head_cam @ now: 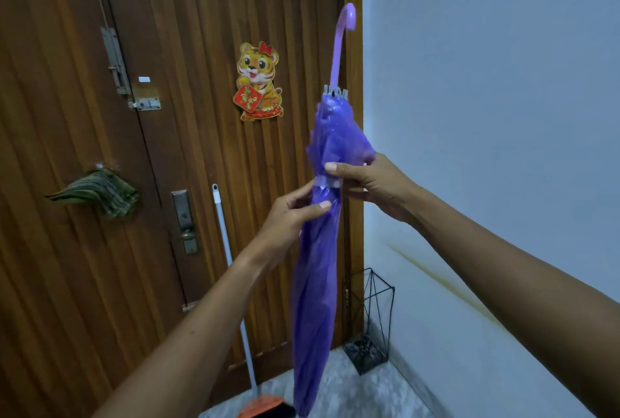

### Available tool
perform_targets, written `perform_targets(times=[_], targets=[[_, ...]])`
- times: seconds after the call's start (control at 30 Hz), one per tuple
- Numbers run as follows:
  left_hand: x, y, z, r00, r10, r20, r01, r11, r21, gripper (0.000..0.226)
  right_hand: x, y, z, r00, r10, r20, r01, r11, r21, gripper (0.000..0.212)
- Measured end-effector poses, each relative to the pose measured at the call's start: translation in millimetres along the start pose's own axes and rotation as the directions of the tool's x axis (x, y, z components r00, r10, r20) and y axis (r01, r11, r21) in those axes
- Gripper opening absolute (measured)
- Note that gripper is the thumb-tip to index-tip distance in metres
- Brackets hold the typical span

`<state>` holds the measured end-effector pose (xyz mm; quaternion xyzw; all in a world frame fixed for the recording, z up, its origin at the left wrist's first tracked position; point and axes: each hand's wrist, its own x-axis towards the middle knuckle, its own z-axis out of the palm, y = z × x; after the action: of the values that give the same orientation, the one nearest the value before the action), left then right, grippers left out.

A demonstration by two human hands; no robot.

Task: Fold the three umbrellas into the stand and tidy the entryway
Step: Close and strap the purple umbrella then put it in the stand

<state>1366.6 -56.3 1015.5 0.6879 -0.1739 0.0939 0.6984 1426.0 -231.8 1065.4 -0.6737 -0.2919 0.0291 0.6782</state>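
A purple umbrella [317, 283] hangs closed in front of me, hooked handle up near the door frame and tip down by the floor. My left hand [288, 216] pinches the gathered canopy just below a clear strap around its middle. From the right, my right hand [372, 183] grips the canopy at that strap, thumb on top. A black wire umbrella stand [372, 323] sits on the floor in the corner, lower right of the umbrella. I see no umbrella inside it.
A wooden door [184, 32] fills the left, with a tiger sticker [258, 82], a bolt, a lock plate and a folded green cloth [100, 193] on the handle. A broom [231, 283] with an orange head leans on the door. A pale wall [486, 82] stands right.
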Motion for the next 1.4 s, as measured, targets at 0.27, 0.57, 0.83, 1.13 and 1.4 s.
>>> perform_targets(times=[0.27, 0.57, 0.83, 1.13, 1.4], targets=[[63.6, -45.1, -7.7, 0.989, 0.013, -0.147, 0.000, 0.996, 0.086, 0.026, 27.0, 48.9, -27.9, 0.995, -0.018, -0.094, -0.008, 0.962, -0.273, 0.017], [181.8, -135.6, 12.8, 0.996, -0.018, -0.084, 0.031, 0.987, 0.159, 0.015, 109.5, 153.5, -118.6, 0.989, 0.033, -0.143, -0.083, 0.931, -0.356, 0.019], [339.3, -223.7, 31.5, 0.992, -0.120, -0.048, 0.128, 0.966, 0.226, 0.016, 228.9, 248.4, -233.6, 0.977, 0.148, -0.154, -0.196, 0.911, -0.364, 0.021], [447.2, -321.6, 21.4, 0.959, -0.243, -0.143, 0.267, 0.948, 0.176, 0.021, 332.6, 344.8, -287.9, 0.965, 0.206, -0.165, -0.253, 0.902, -0.350, 0.027], [512.8, -433.6, -0.5, 0.932, -0.348, -0.101, 0.359, 0.923, 0.140, 0.024, 385.1, 459.4, -310.2, 0.929, 0.275, -0.249, -0.360, 0.828, -0.429, 0.032]])
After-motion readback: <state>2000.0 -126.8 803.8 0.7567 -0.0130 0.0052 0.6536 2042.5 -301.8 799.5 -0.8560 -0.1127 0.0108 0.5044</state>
